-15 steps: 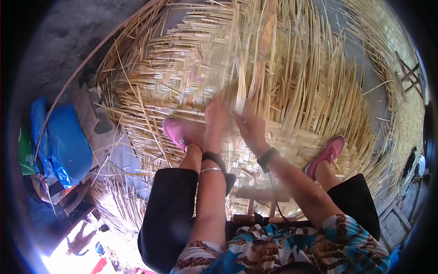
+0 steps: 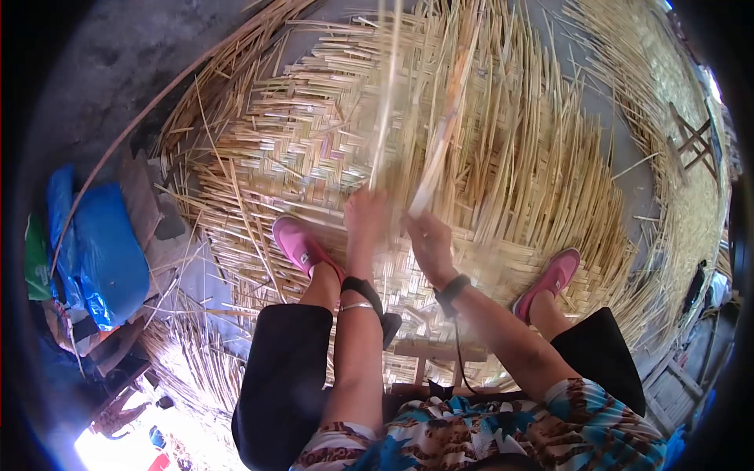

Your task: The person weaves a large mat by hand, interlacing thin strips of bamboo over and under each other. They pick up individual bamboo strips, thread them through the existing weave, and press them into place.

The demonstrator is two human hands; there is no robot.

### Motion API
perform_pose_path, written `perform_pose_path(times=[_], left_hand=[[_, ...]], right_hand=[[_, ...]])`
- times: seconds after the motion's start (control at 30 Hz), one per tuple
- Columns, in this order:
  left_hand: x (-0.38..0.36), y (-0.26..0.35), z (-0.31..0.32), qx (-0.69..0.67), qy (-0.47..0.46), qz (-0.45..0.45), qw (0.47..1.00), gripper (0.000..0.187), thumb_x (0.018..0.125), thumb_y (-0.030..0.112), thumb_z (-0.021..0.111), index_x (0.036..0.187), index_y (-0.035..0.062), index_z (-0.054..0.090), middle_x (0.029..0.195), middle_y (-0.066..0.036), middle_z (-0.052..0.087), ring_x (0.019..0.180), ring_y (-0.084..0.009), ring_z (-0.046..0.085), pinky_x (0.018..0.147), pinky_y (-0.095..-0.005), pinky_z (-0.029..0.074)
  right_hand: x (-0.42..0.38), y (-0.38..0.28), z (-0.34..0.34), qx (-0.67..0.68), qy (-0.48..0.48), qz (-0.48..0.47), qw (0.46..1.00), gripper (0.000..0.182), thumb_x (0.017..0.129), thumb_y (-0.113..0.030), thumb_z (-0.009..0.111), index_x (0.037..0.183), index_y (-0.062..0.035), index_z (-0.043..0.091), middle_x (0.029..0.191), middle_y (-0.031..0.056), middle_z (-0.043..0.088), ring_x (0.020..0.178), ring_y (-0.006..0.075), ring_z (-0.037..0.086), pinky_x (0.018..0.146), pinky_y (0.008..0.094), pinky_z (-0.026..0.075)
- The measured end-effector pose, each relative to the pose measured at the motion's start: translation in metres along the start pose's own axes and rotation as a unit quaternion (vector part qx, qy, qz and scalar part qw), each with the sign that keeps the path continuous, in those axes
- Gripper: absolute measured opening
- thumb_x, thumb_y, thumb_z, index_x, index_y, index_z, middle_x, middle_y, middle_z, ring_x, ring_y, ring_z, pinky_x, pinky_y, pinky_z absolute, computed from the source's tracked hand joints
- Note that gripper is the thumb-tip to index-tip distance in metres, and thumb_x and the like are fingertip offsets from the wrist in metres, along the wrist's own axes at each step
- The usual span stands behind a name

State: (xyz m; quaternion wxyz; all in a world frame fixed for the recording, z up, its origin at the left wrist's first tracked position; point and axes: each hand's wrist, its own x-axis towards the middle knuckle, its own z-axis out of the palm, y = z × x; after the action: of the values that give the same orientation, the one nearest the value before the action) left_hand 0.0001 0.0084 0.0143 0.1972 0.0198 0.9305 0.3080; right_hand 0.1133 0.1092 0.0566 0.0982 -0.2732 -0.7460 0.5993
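Note:
A large mat [image 2: 290, 145] of flat straw-coloured strips in a slanting weave lies on the floor, with long loose strip ends on its far and right sides. My left hand [image 2: 367, 221] is closed, a little blurred, around a long pale strip [image 2: 386, 102] that runs up and away from it. Close beside it, my right hand [image 2: 430, 247] pinches the near end of another strip [image 2: 433, 177], whitish at the tip and browner farther off. Both hands are above the woven part, between my pink shoes.
My left pink shoe [image 2: 302, 247] and right pink shoe [image 2: 550, 282] stand on the mat. A blue plastic bag [image 2: 114, 251] and a green bag [image 2: 36, 259] lie at the left. Another pale mat [image 2: 667, 86] curves along the right. Loose strips lie at the lower left.
The strip at my left hand now stretches away as a separate line, apart from the one at my right hand. Both hands have come slightly nearer to me. The view has shifted a little.

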Motion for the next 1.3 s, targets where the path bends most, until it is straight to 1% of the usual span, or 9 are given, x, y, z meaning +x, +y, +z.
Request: perform_pose_path(times=[0.2,0.27,0.4,0.63,0.73,0.83,1.1,1.17,1.3], left_hand=[[-0.01,0.002,-0.03,-0.138,-0.083,-0.029,0.986,0.023,0.08,0.014,0.069,0.096,-0.0025,0.066,0.073,-0.008,0.062,0.074,-0.0162,0.06,0.071,-0.0305,0.047],[-0.01,-0.009,-0.03,-0.298,-0.15,0.004,0.943,0.024,0.081,0.01,0.068,0.102,-0.0011,0.067,0.071,0.0,0.059,0.076,-0.0108,0.058,0.072,-0.026,0.046],[-0.003,-0.055,-0.016,-0.372,-0.197,-0.001,0.907,0.027,0.084,0.013,0.067,0.11,0.0046,0.067,0.099,-0.002,0.063,0.087,-0.0091,0.057,0.074,-0.0235,0.045],[-0.003,-0.062,-0.017,-0.654,0.057,-0.068,0.751,0.019,0.092,0.0,0.053,0.106,0.0007,0.066,0.092,-0.005,0.066,0.08,-0.0119,0.059,0.069,-0.0244,0.047],[-0.009,-0.056,-0.012,-0.443,0.123,-0.096,0.883,0.018,0.09,-0.001,0.054,0.104,-0.0002,0.066,0.092,-0.004,0.065,0.076,-0.0115,0.057,0.069,-0.0239,0.046],[-0.017,-0.048,-0.008,-0.208,0.205,0.017,0.956,0.021,0.085,-0.005,0.056,0.101,0.0037,0.067,0.089,-0.008,0.061,0.081,-0.0186,0.056,0.071,-0.0305,0.046],[-0.03,-0.044,0.018,-0.176,0.337,0.119,0.917,0.022,0.079,-0.001,0.058,0.098,0.0067,0.067,0.087,-0.012,0.057,0.087,-0.0278,0.052,0.078,-0.0403,0.042],[-0.034,-0.085,0.006,0.024,0.316,0.222,0.922,0.024,0.08,0.005,0.06,0.104,0.0059,0.066,0.092,-0.013,0.058,0.093,-0.0301,0.052,0.082,-0.0436,0.042],[-0.023,0.011,-0.031,-0.118,0.337,-0.131,0.925,0.031,0.081,0.01,0.062,0.112,0.0049,0.063,0.106,-0.018,0.058,0.103,-0.0326,0.052,0.089,-0.0441,0.042]], right_hand=[[0.053,0.027,0.022,-0.124,-0.024,-0.027,0.992,0.014,0.087,-0.015,0.057,0.096,-0.0041,0.057,0.078,0.0155,0.063,0.069,0.0359,0.062,0.057,0.0436,0.047],[0.059,0.021,0.025,-0.232,-0.073,-0.201,0.949,0.013,0.085,-0.015,0.058,0.093,-0.0055,0.058,0.077,0.0157,0.061,0.072,0.0368,0.062,0.06,0.0458,0.048],[0.056,0.028,0.041,-0.323,-0.194,-0.142,0.916,0.013,0.086,-0.014,0.056,0.096,-0.0062,0.06,0.083,0.0151,0.062,0.08,0.0362,0.062,0.068,0.0441,0.049],[0.038,0.036,0.018,-0.122,-0.131,-0.145,0.973,0.029,0.082,0.002,0.052,0.111,0.0013,0.056,0.105,0.0219,0.059,0.095,0.0392,0.06,0.083,0.0468,0.049],[0.034,0.053,0.015,-0.185,-0.13,-0.31,0.923,0.034,0.079,0.0,0.053,0.113,0.0038,0.055,0.109,0.0198,0.057,0.102,0.0356,0.056,0.088,0.0451,0.045],[0.011,0.043,0.022,-0.338,-0.172,-0.246,0.892,0.036,0.076,-0.002,0.053,0.112,0.006,0.056,0.114,0.0173,0.054,0.106,0.0307,0.052,0.092,0.0402,0.041],[-0.002,0.053,0.032,-0.456,-0.182,-0.309,0.814,0.039,0.075,-0.005,0.055,0.112,0.0062,0.057,0.119,0.0178,0.052,0.114,0.0318,0.048,0.094,0.0412,0.039],[0.003,0.059,0.036,-0.454,-0.199,-0.309,0.812,0.042,0.072,-0.004,0.057,0.113,0.0055,0.058,0.125,0.0184,0.05,0.12,0.0329,0.045,0.097,0.0425,0.039],[0.019,0.03,0.015,-0.353,-0.239,-0.227,0.876,0.042,0.074,0.001,0.055,0.116,0.0003,0.059,0.126,0.019,0.053,0.117,0.0349,0.051,0.097,0.0431,0.042]])
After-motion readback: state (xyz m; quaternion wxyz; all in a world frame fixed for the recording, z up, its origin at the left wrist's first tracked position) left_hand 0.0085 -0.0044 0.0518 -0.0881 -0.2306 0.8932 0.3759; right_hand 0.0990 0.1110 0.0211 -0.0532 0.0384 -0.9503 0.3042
